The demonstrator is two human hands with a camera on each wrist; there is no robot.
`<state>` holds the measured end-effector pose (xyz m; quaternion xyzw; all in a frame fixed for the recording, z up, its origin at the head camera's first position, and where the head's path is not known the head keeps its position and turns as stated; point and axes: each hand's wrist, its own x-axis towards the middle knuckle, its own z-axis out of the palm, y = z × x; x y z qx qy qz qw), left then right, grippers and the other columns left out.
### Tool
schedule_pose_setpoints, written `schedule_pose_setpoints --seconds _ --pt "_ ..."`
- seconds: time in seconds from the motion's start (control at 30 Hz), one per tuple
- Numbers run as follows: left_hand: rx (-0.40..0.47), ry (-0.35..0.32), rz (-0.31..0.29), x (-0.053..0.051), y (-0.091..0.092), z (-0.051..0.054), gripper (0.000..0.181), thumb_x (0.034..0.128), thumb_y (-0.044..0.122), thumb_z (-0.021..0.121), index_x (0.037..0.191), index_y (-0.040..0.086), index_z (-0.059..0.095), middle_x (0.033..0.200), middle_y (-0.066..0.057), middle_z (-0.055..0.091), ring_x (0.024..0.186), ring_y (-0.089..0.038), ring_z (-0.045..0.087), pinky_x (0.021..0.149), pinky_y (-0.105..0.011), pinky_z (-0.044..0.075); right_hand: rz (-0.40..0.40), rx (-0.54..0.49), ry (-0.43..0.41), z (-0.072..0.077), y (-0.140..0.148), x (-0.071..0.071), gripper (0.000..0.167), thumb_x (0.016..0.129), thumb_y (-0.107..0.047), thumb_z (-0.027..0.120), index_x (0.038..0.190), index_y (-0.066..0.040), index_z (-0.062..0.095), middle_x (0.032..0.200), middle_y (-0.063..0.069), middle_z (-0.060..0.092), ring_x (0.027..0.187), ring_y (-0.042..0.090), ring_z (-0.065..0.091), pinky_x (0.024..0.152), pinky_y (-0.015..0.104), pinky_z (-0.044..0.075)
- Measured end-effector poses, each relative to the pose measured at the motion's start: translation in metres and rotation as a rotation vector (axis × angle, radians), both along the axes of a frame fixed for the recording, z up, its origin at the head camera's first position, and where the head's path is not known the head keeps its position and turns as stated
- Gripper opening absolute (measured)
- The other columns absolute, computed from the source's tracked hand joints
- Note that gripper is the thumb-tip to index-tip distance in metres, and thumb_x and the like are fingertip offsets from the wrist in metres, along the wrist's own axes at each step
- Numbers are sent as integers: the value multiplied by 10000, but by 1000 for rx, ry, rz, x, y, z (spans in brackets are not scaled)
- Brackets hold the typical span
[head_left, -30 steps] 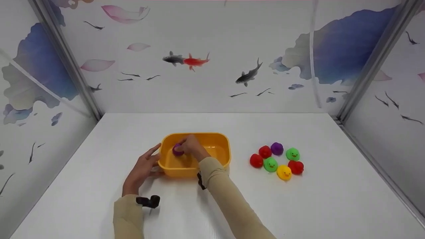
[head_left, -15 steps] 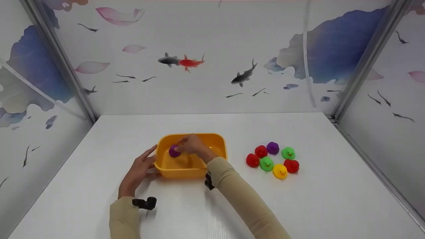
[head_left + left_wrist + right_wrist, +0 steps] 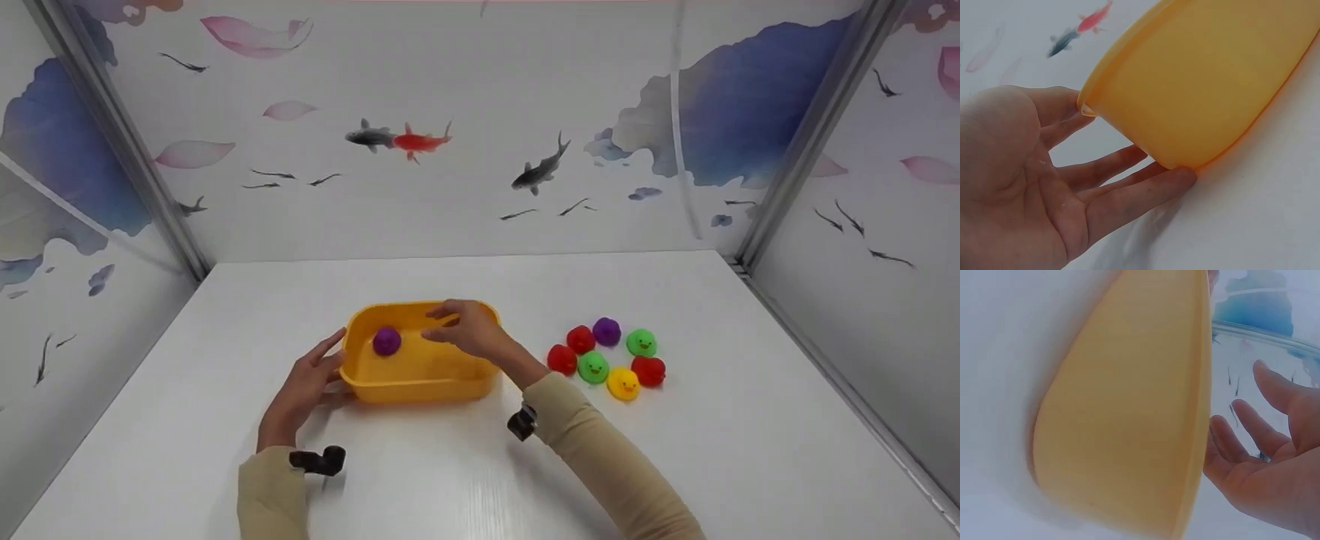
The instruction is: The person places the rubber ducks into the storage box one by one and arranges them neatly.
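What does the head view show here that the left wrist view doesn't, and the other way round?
Only the head view: the right grip over the yellow tub, a purple toy inside that tub, and a cluster of red, green, purple and yellow toys to its right.

Only the left wrist view: the palm of the left grip, facing the camera.

Both: the left grip touching the tub, and the red fish and dark fish on the wall.

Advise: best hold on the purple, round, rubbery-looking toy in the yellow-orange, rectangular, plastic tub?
Probably pinch the purple toy by its rounded sides, from above and right: the tub is open-topped, and the toy sits near its left end, bare space rightward.
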<state>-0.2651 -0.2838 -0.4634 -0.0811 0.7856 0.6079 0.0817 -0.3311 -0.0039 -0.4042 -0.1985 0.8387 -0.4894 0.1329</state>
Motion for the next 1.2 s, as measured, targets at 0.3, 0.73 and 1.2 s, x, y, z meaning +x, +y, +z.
schedule_pose_setpoints --seconds 0.3,0.73,1.2 --pt "-11 -4 -10 1 -3 -4 579 1059 464 427 1594 377 223 1568 -192 417 1256 -307 604 1002 -445 563 -47 7 29 2 47 16 399 923 -274 725 1304 -177 656 1380 76 621 1182 245 641 999 348 571" --pt "9 8 2 0 1 -1 572 1061 442 439 1592 369 239 1579 -176 407 1258 -322 607 969 -420 583 -190 -29 42 7 110 4 371 936 -290 710 1293 -203 658 1331 41 656 1177 231 662 1017 371 557" --pt "18 -4 10 -1 0 -3 564 1057 447 449 1584 382 258 1554 -171 445 1219 -292 633 965 -413 586 -306 -77 94 12 197 -8 491 945 -416 673 1362 -166 607 1390 82 610 1233 278 626 1086 396 505"
